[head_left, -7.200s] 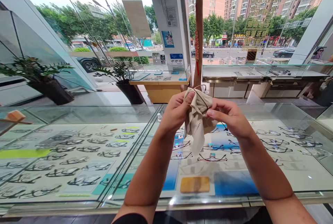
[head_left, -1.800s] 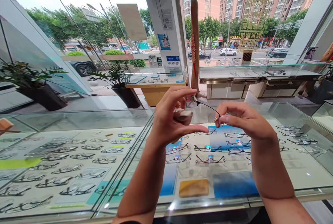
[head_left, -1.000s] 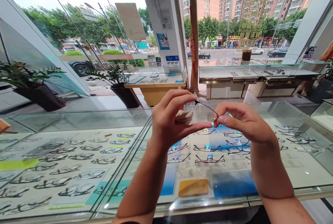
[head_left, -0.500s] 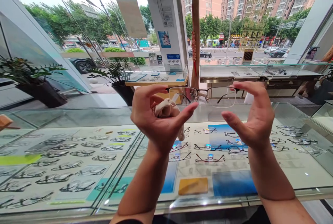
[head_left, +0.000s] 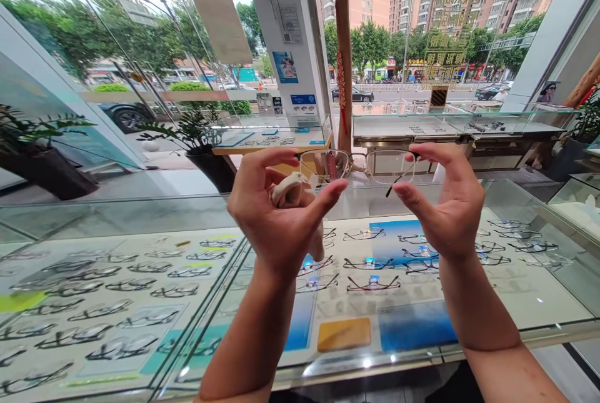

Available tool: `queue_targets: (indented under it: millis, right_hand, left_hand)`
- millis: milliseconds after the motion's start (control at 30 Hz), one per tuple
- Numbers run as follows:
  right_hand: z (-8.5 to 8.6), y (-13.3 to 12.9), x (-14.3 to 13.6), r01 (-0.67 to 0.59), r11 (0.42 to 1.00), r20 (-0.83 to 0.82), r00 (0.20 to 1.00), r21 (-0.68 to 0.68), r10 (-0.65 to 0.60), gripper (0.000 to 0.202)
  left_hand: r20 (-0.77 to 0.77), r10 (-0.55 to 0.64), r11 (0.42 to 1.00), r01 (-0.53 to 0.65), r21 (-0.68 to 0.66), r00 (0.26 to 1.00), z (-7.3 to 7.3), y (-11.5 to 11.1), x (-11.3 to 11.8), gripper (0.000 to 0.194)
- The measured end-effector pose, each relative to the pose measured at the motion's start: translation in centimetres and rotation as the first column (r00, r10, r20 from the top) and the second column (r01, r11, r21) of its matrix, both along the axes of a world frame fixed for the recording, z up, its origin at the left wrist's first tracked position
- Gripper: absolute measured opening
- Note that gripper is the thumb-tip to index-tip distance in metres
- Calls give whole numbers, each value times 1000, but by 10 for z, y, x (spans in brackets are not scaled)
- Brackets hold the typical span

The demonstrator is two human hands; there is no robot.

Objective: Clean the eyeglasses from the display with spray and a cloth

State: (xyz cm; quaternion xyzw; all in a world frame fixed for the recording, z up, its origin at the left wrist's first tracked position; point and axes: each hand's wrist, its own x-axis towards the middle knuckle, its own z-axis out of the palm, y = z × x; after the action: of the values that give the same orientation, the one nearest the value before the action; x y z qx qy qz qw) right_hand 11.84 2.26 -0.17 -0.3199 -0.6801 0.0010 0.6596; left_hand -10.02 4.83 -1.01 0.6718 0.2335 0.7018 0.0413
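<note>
Left hand (head_left: 269,218), cupping cloth (head_left: 288,193), and right hand (head_left: 447,206), fingers curled, grip glasses (head_left: 359,155) by the ends: likely fragile, best held there.

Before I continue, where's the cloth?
In the head view, just left of centre, the cloth is bunched in the left hand, below the glasses.

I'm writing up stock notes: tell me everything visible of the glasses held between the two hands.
The glasses have a slim, metal-looking frame, darker along the bridge and outer corners, and two clear lenses with fine, pale lower edges. Nose pads show near the bridge; one dark temple tip shows below the right lens. They are held up, roughly level, over the glass display case, with the left hand at one outer corner and the right hand at the other.
</note>
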Motion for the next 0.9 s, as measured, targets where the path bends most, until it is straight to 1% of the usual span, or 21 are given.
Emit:
queue_targets:
  millis: [33, 100, 133, 433, 600, 767, 900]
  right_hand:
    - [0, 1, 0, 17, 1000, 1, 1000, -2, -17, 35]
    - [0, 2, 0, 42, 999, -2, 999, -4, -42, 35]
    - [0, 2, 0, 47, 999, -4, 999, -2, -47, 35]
    - [-2, 2, -4, 59, 998, -21, 998, -9, -59, 45]
    - [-1, 3, -3, 35, 999, -56, 998, 8, -35, 41]
    - [-2, 7, -1, 56, 996, -58, 997, 66, -52, 39]
    - [-3, 11, 1, 56, 992, -75, 996, 114, -48, 36]
  left_hand:
    - [21, 63, 998, -64, 15, 998, 1, 0, 1, 47]
    - [94, 221, 973, -227, 52, 971, 1, -1, 2, 46]
    - [87, 237, 969, -242, 50, 968, 2, -1, 3, 46]
    - [94, 247, 966, -253, 50, 964, 1, -2, 5, 46]
    - [119, 234, 969, -241, 57, 965, 2, -2, 6, 44]
    - [84, 310, 950, -313, 22, 947, 4, -4, 6, 44]
    - [75, 320, 947, -322, 18, 944, 2, -3, 5, 47]
